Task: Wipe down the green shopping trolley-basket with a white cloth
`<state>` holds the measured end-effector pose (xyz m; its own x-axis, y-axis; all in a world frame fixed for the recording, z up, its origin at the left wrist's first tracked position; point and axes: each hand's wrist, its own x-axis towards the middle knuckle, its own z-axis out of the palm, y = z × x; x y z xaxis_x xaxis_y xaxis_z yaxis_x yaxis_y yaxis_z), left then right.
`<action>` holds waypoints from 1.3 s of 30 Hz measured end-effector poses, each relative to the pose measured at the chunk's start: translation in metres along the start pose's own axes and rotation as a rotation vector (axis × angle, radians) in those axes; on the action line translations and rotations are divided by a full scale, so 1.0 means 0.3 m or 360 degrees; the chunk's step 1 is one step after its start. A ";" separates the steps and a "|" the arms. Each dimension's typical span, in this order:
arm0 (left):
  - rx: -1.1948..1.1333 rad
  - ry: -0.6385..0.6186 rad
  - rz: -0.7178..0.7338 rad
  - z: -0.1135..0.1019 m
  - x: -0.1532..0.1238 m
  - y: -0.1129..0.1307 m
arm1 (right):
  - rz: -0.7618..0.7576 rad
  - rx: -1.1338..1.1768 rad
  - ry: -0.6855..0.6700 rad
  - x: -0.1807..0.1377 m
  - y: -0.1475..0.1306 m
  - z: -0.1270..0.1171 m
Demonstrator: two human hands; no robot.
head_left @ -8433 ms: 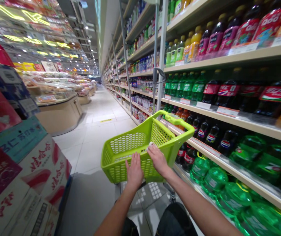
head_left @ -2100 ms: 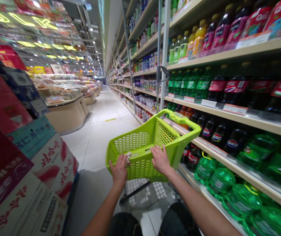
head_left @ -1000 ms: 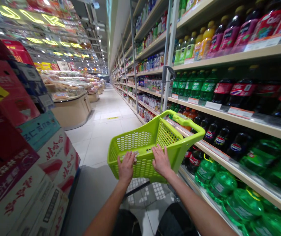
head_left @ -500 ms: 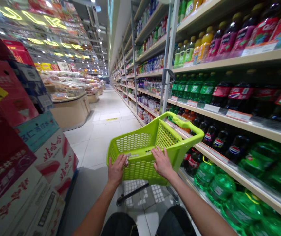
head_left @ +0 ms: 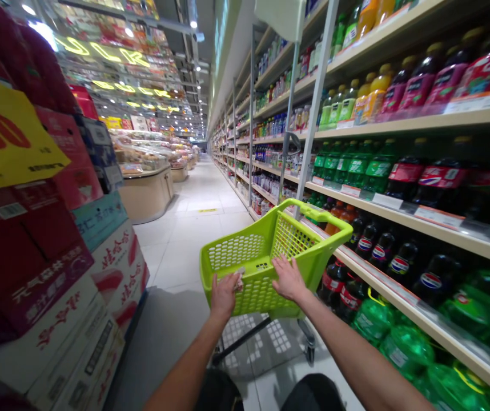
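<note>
A lime-green plastic shopping basket (head_left: 245,251) on a wheeled frame stands in the supermarket aisle in front of me. My left hand (head_left: 223,297) grips the near rim, fingers curled, with a small white cloth or paper (head_left: 239,278) pinched against the rim. My right hand (head_left: 288,279) lies flat on the near rim, fingers stretched out. The basket looks empty inside. Its thick green handle (head_left: 326,220) rises on the right side, close to the shelves.
Shelves of soda bottles (head_left: 399,171) run along the right, with green bottles (head_left: 399,342) low down. Stacked red and white cartons (head_left: 56,274) with a yellow price sign (head_left: 9,137) stand on the left. A tiled aisle (head_left: 193,228) stretches ahead past a rounded display counter (head_left: 146,194).
My left hand has slid right along the near rim with the white cloth. My view has shifted, with the carton stack nearer on the left. My right hand stays flat on the rim.
</note>
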<state>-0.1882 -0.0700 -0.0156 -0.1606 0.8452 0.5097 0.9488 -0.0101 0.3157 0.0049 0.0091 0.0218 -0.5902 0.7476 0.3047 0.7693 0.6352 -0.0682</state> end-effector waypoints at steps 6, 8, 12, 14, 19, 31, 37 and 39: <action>-0.0012 -0.0202 0.0192 -0.055 -0.052 0.063 | -0.0052 0.0100 -0.0010 -0.020 -0.083 0.053; -0.0039 -0.0232 0.0284 -0.077 -0.081 0.039 | 0.0014 0.0093 -0.0015 -0.028 -0.069 0.053; -0.0046 -0.0122 0.0416 -0.075 -0.146 -0.015 | 0.0126 0.0119 -0.0058 -0.052 -0.069 0.050; -0.0030 -0.0051 0.0440 -0.054 -0.166 -0.012 | 0.0049 0.0180 -0.0099 -0.072 -0.099 0.058; -0.0016 -0.0082 0.0474 -0.029 -0.170 0.031 | -0.0028 0.0268 -0.0108 -0.111 -0.136 0.073; 0.0100 -0.0109 0.0593 0.028 -0.127 0.040 | -0.0023 0.0399 -0.0071 -0.169 -0.175 0.077; 0.0166 0.0044 0.0301 0.011 -0.095 -0.017 | 0.0082 0.0385 -0.0010 -0.200 -0.154 0.098; 0.0126 0.0036 0.0282 0.022 -0.092 -0.001 | 0.0117 0.0362 0.0033 -0.203 -0.152 0.109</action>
<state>-0.1822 -0.0898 -0.0350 0.0057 0.8218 0.5697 0.9810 -0.1151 0.1562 -0.0022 -0.0592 -0.0247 -0.5279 0.7907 0.3101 0.7337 0.6084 -0.3026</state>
